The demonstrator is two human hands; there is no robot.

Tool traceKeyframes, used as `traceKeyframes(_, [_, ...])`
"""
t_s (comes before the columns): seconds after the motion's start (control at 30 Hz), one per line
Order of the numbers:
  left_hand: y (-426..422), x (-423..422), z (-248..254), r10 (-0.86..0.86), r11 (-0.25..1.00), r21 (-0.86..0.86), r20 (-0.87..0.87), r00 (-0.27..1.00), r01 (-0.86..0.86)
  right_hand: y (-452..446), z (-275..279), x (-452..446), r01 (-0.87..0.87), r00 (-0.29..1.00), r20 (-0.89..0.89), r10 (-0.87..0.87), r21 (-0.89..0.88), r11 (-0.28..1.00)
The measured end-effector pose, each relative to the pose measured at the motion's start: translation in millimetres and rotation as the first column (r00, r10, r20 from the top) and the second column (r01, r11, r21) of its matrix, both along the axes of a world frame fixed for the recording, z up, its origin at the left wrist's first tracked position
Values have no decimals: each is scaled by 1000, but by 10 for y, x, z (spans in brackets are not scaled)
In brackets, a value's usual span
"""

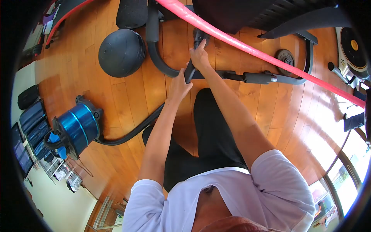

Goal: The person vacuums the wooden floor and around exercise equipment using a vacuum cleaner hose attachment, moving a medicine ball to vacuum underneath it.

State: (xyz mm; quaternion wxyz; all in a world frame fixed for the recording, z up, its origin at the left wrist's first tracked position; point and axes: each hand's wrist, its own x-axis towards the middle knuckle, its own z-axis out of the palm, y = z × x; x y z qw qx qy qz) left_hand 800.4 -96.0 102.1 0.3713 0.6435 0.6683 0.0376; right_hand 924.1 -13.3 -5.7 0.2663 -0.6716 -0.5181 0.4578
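Note:
My left hand (179,86) is wrapped round the lower end of a black vacuum wand (189,72), close to where the hose joins. Farther forward, my right hand (199,56) grips the same wand just behind its dark nozzle (200,36). The nozzle is near the floor by the exercise machine's frame (156,58); whether it touches the floor cannot be made out. From my left hand the black hose (133,134) curves back to a blue vacuum canister (80,125) on the left.
A black ball (120,53) rests on the wooden floor beside the frame. A pink padded bar (239,43) crosses above. A weight plate (285,58) lies to the right, near a white machine (351,48). Another person's leg (353,121) shows at the right edge.

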Motion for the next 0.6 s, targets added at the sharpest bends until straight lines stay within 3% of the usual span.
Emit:
traceKeyframes(0.07, [136,-7,-30,17,996,-85,-14,1000,-18,130,-53,-47,75,996,-40,-75,-3,997])
traceKeyframes(0.17, [295,-11,-21,18,1000,-8,-6,1000,-18,337,359,-72,183,974,-119,-194,-98,978])
traceKeyframes(0.37, [554,-108,-36,51,998,47,-61,997,-49,702,268,-173,170,972,-149,-183,-97,981])
traceKeyframes(0.47, [613,-193,7,38,999,-21,-75,996,-40,649,796,-196,209,922,-273,-273,-240,948])
traceKeyframes(0.6, [572,-353,0,141,986,-84,-65,988,-146,728,279,-517,123,988,-79,-131,-98,988])
